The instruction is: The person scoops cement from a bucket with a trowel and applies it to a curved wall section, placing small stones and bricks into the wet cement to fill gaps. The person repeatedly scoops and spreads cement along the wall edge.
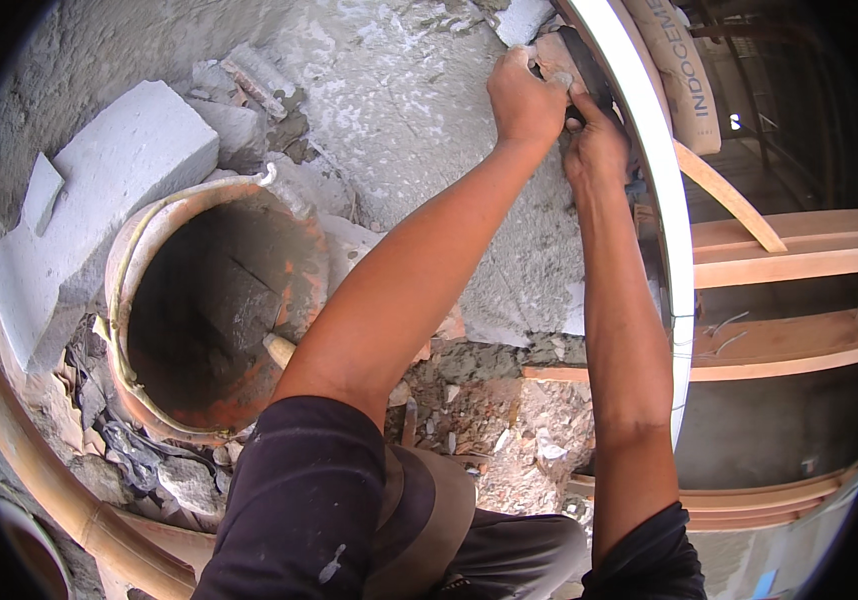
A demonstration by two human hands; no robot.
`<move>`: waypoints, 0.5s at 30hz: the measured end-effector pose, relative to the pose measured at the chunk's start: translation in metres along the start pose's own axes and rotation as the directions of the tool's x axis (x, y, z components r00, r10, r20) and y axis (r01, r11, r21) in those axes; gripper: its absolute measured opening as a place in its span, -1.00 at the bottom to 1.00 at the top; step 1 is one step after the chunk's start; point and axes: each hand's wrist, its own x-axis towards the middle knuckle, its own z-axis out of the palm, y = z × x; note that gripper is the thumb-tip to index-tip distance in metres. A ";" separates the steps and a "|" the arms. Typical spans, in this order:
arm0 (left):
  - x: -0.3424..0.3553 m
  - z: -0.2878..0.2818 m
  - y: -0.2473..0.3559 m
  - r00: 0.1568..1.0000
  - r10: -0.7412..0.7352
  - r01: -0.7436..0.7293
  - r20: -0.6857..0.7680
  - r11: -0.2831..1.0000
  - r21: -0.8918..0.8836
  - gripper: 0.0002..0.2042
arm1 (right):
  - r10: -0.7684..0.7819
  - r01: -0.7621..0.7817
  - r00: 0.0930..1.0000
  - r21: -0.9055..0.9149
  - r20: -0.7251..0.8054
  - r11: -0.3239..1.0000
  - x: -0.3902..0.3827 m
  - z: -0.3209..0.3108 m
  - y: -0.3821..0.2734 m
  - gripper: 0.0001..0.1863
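Both my hands are together at the upper right, close to a long white bar (pixel 671 200). My left hand (pixel 529 98) is closed, its fingers curled on a brownish flat piece (pixel 559 62) with a dark strip along its right side. Just below, my right hand (pixel 599 148) is closed on the lower end of that same piece. Its exact kind cannot be made out. Under them lies a rough grey cement surface (pixel 429 110). Left of my left forearm stands an orange bucket (pixel 119 270) smeared with grey; a trowel's wooden handle (pixel 278 348) shows inside it.
Light grey block pieces (pixel 129 150) lie beside the bucket. Rubble (pixel 509 430) covers the ground below my forearms. A bamboo pole (pixel 59 480) curves along the left. Beyond the white bar are wooden beams (pixel 789 260) over a lower space, and a cement sack (pixel 684 85).
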 end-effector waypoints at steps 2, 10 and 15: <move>-0.003 -0.001 0.004 1.000 0.006 -0.005 0.013 0.999 -0.033 -0.62 | 0.006 -0.007 1.000 0.048 0.016 0.999 0.002 -0.005 0.000 -0.58; 0.000 -0.003 0.007 0.999 0.037 -0.038 -0.023 0.999 -0.039 -0.63 | 0.026 -0.030 0.999 0.122 0.033 0.992 -0.006 -0.008 -0.005 -0.64; -0.005 0.003 0.005 0.998 0.037 -0.039 -0.056 0.999 -0.029 -0.65 | 0.008 -0.013 1.000 0.193 0.025 0.981 0.008 -0.015 0.006 -0.68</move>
